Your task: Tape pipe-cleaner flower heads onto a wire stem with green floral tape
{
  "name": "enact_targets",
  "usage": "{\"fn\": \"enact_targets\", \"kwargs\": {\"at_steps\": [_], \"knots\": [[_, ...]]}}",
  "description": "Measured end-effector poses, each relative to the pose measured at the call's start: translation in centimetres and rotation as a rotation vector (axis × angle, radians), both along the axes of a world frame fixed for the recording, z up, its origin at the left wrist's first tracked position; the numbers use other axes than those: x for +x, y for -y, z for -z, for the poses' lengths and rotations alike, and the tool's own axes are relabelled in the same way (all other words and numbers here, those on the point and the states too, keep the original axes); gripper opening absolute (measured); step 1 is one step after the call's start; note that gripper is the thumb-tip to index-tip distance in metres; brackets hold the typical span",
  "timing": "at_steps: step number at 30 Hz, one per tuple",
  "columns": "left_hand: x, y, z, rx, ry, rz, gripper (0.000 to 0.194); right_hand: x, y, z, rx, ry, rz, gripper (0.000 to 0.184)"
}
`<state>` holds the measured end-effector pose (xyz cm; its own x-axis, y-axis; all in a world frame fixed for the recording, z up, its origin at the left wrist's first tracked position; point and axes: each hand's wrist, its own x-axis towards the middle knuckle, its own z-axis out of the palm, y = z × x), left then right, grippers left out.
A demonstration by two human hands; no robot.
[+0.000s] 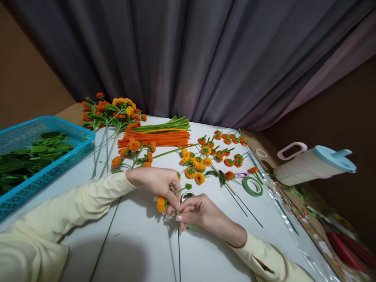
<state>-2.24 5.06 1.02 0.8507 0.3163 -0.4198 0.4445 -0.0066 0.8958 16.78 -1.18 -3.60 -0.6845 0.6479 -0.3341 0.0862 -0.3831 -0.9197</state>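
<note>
My left hand (160, 186) is closed in a pinch on the upper part of a thin dark green flower stem (179, 250). A yellow-orange fuzzy flower (161, 203) hangs beside its fingers, and a small green bud (188, 186) sticks out above. My right hand (202, 213) pinches the same stem just below, its fingertips touching those of the left. The stem runs down toward me from between the hands. Behind the right hand stands a round, greenish container (188, 194), mostly hidden.
Loose yellow flowers (199, 178), orange flowers (229, 161), orange pipe cleaners (155, 138) and flower sprays (117, 109) lie beyond my hands. On the left is a blue basket (88, 137) of green leaves. A green tape roll (252, 186) and lidded tumbler (314, 166) are right.
</note>
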Motion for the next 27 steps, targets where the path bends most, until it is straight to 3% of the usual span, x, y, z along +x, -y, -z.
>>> {"fn": "enact_targets", "kwargs": {"at_steps": [4, 8, 12, 14, 17, 20, 25, 27], "knots": [[-0.1, 0.1, 0.2, -0.024, 0.006, -0.024, 0.031, 0.9, -0.8, -1.4, 0.256, 0.168, -0.062, 0.030], [-0.1, 0.1, 0.4, -0.134, -0.032, -0.087, 0.033, 3.4, -2.7, -4.2, 0.809, 0.458, -0.171, 0.020], [0.0, 0.1, 0.4, -0.173, -0.057, -0.136, 0.033, 6.5, -4.6, -7.6, 1.299, 0.783, -0.146, 0.040], [-0.2, 0.1, 0.4, -0.158, -0.070, -0.138, 0.031, 7.4, -5.0, -9.4, 1.491, 0.820, -0.106, 0.047], [-0.4, 0.2, 0.1, -0.128, -0.094, -0.138, 0.023, 7.2, -5.2, -11.2, 1.641, 0.708, -0.043, 0.044], [-0.5, 0.3, -0.4, -0.085, -0.131, -0.137, 0.019, 5.2, -5.6, -10.4, 1.622, 0.639, -0.014, 0.031], [-0.6, 0.8, -1.6, 0.007, -0.196, -0.102, 0.022, 1.5, -7.8, -5.3, 1.457, 0.620, -0.269, 0.025], [-0.8, 1.0, -2.0, 0.054, -0.211, -0.089, 0.024, 0.6, -8.3, -3.9, 1.444, 0.610, -0.296, 0.022]]}}
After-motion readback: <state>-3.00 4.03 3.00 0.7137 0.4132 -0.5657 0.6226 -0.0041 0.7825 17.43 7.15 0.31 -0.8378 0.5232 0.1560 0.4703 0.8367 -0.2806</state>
